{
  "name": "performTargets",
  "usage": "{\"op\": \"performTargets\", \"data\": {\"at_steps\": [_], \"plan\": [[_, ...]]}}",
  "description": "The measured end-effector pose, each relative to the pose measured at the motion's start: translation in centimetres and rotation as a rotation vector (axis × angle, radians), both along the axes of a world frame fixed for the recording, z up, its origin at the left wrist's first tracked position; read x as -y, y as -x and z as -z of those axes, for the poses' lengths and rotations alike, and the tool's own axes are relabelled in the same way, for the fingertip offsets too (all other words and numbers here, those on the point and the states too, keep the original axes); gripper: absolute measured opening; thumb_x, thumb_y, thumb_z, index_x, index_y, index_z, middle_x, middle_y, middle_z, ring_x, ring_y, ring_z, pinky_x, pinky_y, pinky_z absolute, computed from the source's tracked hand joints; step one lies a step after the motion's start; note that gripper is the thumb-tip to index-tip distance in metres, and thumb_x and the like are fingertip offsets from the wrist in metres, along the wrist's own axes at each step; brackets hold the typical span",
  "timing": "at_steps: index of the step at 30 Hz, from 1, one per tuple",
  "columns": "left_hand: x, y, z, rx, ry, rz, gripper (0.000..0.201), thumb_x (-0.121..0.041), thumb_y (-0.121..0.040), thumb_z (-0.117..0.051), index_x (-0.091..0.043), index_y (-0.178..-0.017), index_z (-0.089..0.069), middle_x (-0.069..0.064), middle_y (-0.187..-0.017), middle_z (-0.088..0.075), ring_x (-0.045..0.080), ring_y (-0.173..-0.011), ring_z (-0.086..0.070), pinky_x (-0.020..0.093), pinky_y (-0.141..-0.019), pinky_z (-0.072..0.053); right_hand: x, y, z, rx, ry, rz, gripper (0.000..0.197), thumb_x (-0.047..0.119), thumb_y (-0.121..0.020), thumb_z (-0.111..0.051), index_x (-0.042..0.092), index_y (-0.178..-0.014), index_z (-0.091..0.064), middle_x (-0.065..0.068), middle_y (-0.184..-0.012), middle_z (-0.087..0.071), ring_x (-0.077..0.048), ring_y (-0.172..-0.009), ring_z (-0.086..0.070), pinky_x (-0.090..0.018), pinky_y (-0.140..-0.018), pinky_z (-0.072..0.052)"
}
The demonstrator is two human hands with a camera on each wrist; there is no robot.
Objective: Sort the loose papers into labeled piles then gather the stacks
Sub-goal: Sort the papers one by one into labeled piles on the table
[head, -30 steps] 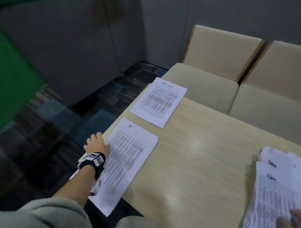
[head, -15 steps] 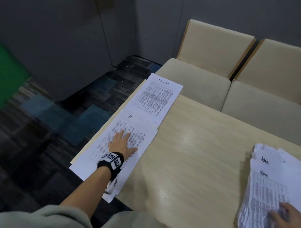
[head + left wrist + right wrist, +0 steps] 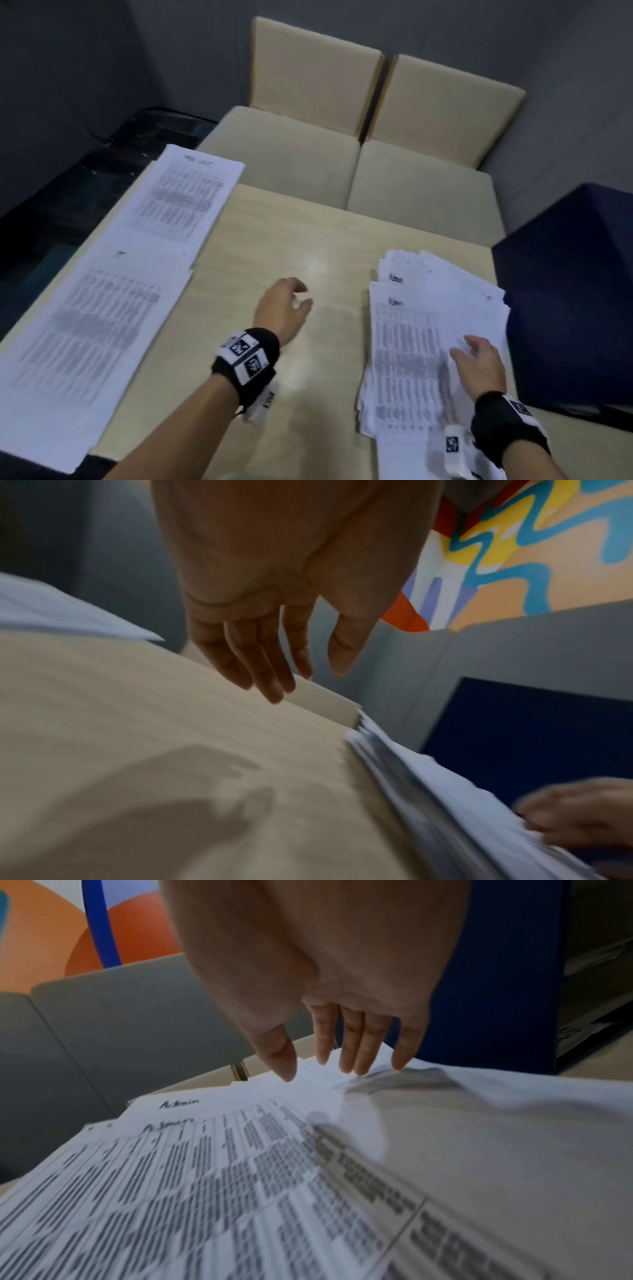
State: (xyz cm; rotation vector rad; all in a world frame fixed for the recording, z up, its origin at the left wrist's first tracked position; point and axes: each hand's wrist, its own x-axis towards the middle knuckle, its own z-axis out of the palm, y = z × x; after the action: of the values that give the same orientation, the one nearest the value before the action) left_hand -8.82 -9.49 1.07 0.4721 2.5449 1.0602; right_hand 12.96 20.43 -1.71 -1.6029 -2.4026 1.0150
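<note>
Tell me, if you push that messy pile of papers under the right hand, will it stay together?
Probably not. The pile is fanned out, its edges uneven, so loose sheets would likely slide apart on the smooth table. Lifted by one corner, thin sheets would likely flop. The right hand rests open on top, which may steady it.

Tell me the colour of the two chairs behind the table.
Cream-beige upholstery on both chairs, clearest in the head view.
</note>
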Motion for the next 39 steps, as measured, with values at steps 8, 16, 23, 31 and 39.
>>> {"op": "performTargets", "data": {"at_steps": [8, 16, 23, 31, 39], "plan": [[-12.2, -7.5, 0.2, 0.039, 0.299, 0.257, 0.037, -0.044, -0.093, -0.056, -0.019, -0.068, -0.048, 0.0, -0.069, -0.055, 0.023, -0.068, -0.054, 0.027, -0.059, -0.038, -3.1, -1.1, 0.4, -0.032, 0.117, 0.025, 0.045, 0.033, -0.081, -0.079, 0.012, -0.115, -0.058, -0.007, -0.115, -0.061, -0.025, -0.106, -0.059, -0.035, -0.096, -0.046], [-14.9, -9.4, -2.6, -0.365, 0.681, 0.404, 0.038, -0.042, -0.104, -0.04, -0.022, -0.087, -0.067, 0.0, -0.067, -0.051, 0.022, -0.063, -0.056, 0.031, -0.06, -0.049, -4.7, -3.1, 0.6, -0.191, 0.289, 0.031, 0.039, 0.027, -0.081, -0.08, 0.015, -0.114, -0.061, 0.001, -0.104, -0.064, -0.016, -0.096, -0.06, -0.024, -0.084, -0.043], [-14.7, -8.1, -2.5, -0.33, 0.146, 0.45, 0.035, -0.051, -0.096, -0.048, -0.024, -0.084, -0.068, -0.003, -0.07, -0.067, 0.021, -0.066, -0.061, 0.03, -0.055, -0.041, -5.5, -4.1, 1.2, -0.283, 0.376, 0.038, 0.054, 0.022, -0.078, -0.082, 0.027, -0.122, -0.05, 0.007, -0.11, -0.059, -0.013, -0.101, -0.059, -0.025, -0.084, -0.044], [-14.3, -8.3, 0.2, 0.075, -0.149, -0.085, 0.034, -0.011, -0.093, -0.059, -0.018, -0.126, -0.058, 0.0, -0.119, -0.061, 0.014, -0.096, -0.06, 0.029, -0.085, -0.049, -5.8, -5.6, 0.4, -0.564, 0.476, 0.183, 0.021, -0.011, -0.084, -0.063, 0.008, -0.079, -0.058, -0.007, -0.071, -0.055, -0.008, -0.05, -0.048, -0.016, -0.048, -0.04], [-14.1, -8.5, 1.4, -0.118, 0.369, 0.133, 0.045, -0.042, -0.097, -0.054, -0.018, -0.062, -0.04, -0.001, -0.058, -0.048, 0.023, -0.058, -0.049, 0.027, -0.049, -0.028, -4.9, -6.7, -0.2, -0.755, 0.72, 0.262, 0.021, -0.008, -0.092, -0.055, -0.003, -0.108, -0.066, -0.014, -0.104, -0.074, -0.026, -0.094, -0.069, -0.038, -0.089, -0.054]]}}
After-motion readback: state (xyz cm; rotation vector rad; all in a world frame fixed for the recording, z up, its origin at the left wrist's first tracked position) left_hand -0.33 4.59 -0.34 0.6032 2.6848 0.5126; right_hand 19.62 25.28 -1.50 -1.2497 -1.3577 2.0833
